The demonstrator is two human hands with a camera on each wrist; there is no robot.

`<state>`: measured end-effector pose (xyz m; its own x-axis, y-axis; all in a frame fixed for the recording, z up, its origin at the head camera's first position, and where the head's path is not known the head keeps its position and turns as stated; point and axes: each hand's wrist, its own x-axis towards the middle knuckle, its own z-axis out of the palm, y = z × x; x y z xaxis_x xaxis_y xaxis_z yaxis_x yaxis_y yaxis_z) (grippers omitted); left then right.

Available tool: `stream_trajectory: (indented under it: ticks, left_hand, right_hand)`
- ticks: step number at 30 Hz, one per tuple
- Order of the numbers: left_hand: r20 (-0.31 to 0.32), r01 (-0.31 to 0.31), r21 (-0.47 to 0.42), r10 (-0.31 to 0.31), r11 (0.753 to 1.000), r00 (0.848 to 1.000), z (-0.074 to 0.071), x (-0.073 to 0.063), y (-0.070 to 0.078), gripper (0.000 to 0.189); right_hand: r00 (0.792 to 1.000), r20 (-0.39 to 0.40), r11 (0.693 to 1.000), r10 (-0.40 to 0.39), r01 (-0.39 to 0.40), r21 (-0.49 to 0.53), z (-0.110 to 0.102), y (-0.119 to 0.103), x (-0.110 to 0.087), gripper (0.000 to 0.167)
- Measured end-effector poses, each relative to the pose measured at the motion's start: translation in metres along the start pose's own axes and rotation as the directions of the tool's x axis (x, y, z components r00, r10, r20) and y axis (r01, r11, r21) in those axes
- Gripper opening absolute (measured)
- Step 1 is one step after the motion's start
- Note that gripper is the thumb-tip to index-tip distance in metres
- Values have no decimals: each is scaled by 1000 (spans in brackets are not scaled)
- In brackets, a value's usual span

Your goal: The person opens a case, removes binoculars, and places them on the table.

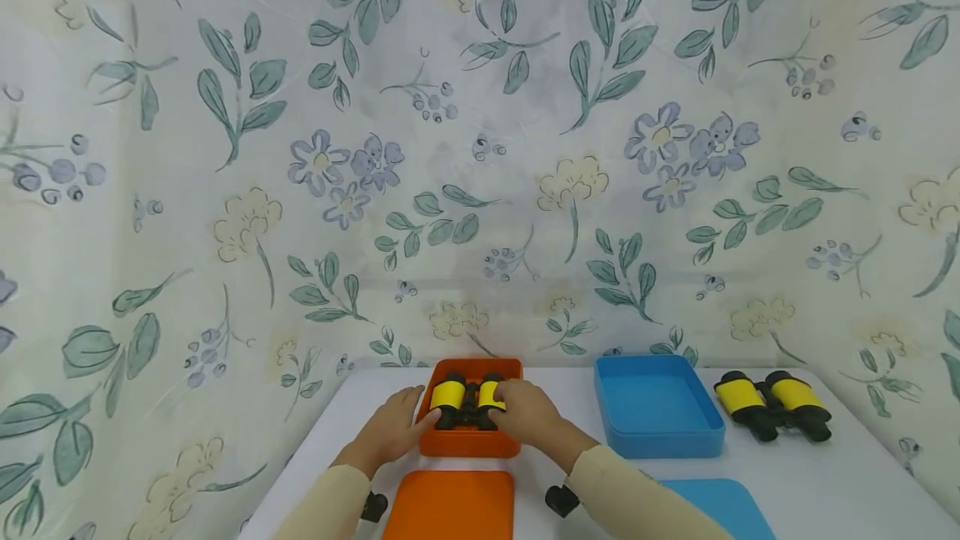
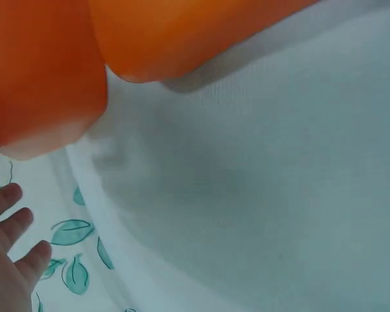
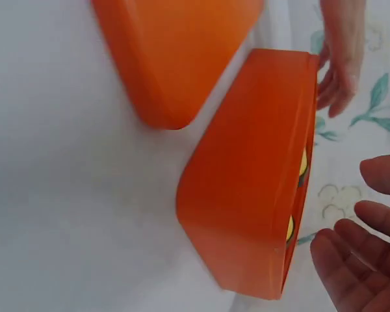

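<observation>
Yellow-and-black binoculars (image 1: pixel 468 398) lie inside an orange box (image 1: pixel 471 443) near the back of the table. My left hand (image 1: pixel 392 430) is at the box's left side, thumb toward the left barrel; its fingers look spread in the left wrist view. Over the right side of the box is my right hand (image 1: pixel 531 415), its fingers in front of part of the right barrel. In the right wrist view the right hand's fingers (image 3: pixel 341 257) are loosely extended beside the box's open top, with nothing gripped. Whether either hand touches the binoculars, I cannot tell.
An orange lid (image 1: pixel 450 507) lies in front of the orange box. To the right stand a blue box (image 1: pixel 663 445) and, in front of it, a blue lid (image 1: pixel 723 502). Another pair of yellow-and-black binoculars (image 1: pixel 772 407) rests on the white table (image 1: pixel 862 482). Flowered cloth (image 1: pixel 480 190) hangs behind.
</observation>
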<state>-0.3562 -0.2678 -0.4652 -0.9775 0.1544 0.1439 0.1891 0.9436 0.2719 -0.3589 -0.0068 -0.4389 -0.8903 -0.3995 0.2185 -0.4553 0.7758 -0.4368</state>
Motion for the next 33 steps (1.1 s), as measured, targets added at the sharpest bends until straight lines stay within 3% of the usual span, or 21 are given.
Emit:
stream_trajectory:
  ticks: [4,9,22,29,33]
  left_hand:
    - [-7,-16,84,17,996,1000,10,3,-5,95]
    - [12,-6,92,5,996,1000,13,3,-11,92]
    - [15,-131,171,130,977,991,18,9,-12,90]
    - [18,-116,173,115,978,993,22,12,-13,90]
    - [10,-94,171,94,981,996,23,12,-14,90]
  right_hand:
    - [997,77,996,-6,13,-88,8,-1,12,41]
    - [990,138,974,-28,58,-219,23,0,28,57]
    - [991,136,972,-5,37,-233,40,-20,57,89]
    - [985,156,956,68,-19,-293,44,-24,64,93]
    - [986,153,949,70,-19,-314,50,-22,65,90]
